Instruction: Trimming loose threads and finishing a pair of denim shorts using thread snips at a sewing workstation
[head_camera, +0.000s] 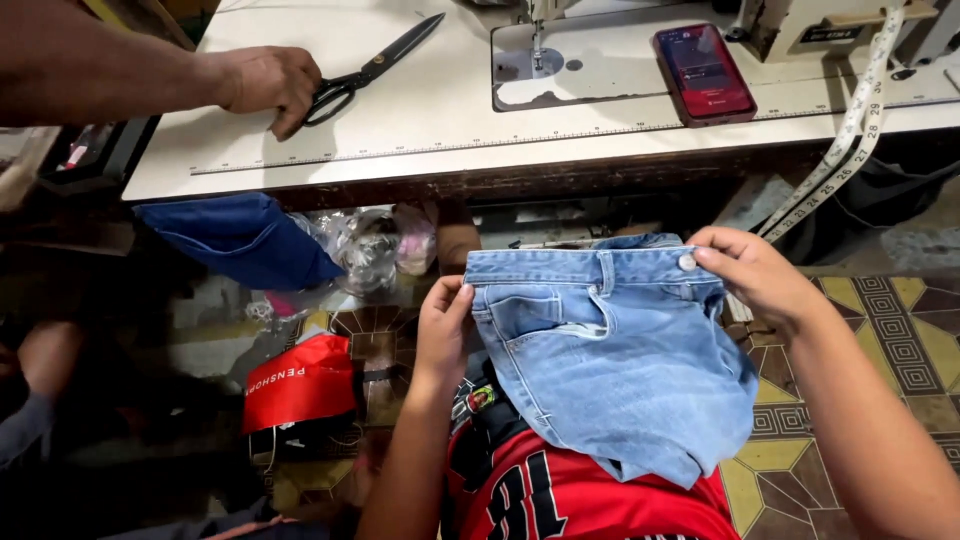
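Note:
I hold a pair of light blue denim jeans (620, 360) spread over my lap by the waistband. My left hand (445, 325) pinches the waistband's left end beside the front pocket. My right hand (755, 272) grips the right end, thumb next to the metal button. The legs of the jeans hang down folded over my red jersey (580, 500). Both hands are below the front edge of the white sewing table (420, 130).
Another person's hand (265, 85) rests on black scissors (375, 65) on the table's left. A red phone (703, 72) and a measuring tape (850, 130) lie by the sewing machine. Below are a blue cloth (240, 240), plastic bags (375, 245), a red bag (300, 385) and patterned floor.

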